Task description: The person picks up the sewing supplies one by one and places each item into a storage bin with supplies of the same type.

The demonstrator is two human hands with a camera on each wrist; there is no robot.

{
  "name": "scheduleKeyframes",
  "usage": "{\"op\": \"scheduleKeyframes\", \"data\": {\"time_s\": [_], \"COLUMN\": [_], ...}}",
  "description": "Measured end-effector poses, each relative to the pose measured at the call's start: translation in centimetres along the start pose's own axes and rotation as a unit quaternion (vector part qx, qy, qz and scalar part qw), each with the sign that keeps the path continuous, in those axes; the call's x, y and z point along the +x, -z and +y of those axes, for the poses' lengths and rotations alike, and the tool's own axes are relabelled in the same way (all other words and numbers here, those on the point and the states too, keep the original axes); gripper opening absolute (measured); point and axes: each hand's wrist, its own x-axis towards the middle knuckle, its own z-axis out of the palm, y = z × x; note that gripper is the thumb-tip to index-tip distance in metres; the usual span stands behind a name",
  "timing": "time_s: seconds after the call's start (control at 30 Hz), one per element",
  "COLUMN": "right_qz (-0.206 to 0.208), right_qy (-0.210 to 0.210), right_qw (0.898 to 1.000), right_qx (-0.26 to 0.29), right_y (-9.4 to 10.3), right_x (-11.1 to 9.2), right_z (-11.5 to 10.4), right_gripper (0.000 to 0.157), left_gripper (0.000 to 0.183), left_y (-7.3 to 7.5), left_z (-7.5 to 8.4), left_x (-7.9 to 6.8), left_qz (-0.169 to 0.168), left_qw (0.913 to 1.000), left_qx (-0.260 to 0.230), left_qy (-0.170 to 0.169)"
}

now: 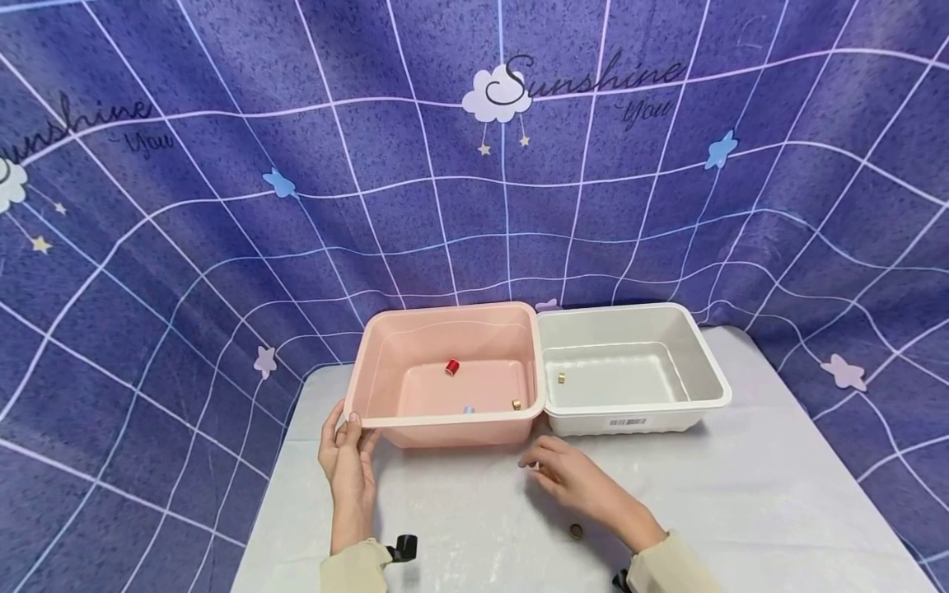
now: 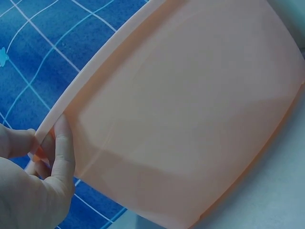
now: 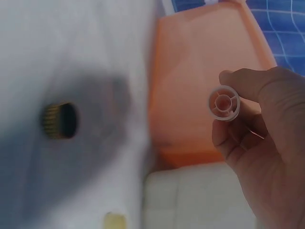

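Note:
At the front left corner of the pink bin [image 1: 463, 426], my left hand [image 1: 347, 461] grips the rim between thumb and fingers; the left wrist view shows this hand [image 2: 45, 176] at the bin's edge. My right hand [image 1: 567, 473] is in front of the two bins, above the table. Between its thumb and fingertips it pinches a small thread spool [image 3: 224, 114], seen end-on as a pale ring with spokes. Inside the pink bin lie a red spool [image 1: 452, 367], a light blue piece [image 1: 469, 409] and a small gold piece [image 1: 516, 404].
Right beside the pink bin stands a white bin [image 1: 638, 406] with a small gold piece [image 1: 561, 378] in it. A ridged brass-coloured ring [image 3: 59, 120] lies on the table [image 1: 460, 502] under my right forearm. A purple patterned curtain [image 1: 445, 206] hangs behind.

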Motion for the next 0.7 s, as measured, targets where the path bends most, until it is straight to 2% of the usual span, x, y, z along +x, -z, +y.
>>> {"op": "scheduleKeyframes", "data": {"time_s": [0.23,0.4,0.7], "right_qz": [0.006,0.026,0.016], "right_qy": [0.043,0.089,0.094], "right_qw": [0.999,0.995,0.995], "right_qx": [-0.022,-0.045,-0.034], "right_y": [1.3,2.1,2.3], "right_x": [2.1,3.3,4.1], "right_z": [-1.3,-2.1,-2.9], "right_gripper": [0.018,0.016,0.019], "left_gripper": [0.057,0.058,0.057], "left_y": [-0.4,-0.5,-0.3], "left_z": [-0.1,-0.2,-0.3], "left_x": [0.1,0.2,0.5], "left_qz": [-0.008,-0.009,-0.001], "left_qw": [0.9999,0.9999,1.0], "left_qx": [0.007,0.004,-0.009], "left_qy": [-0.006,-0.003,-0.002]}}
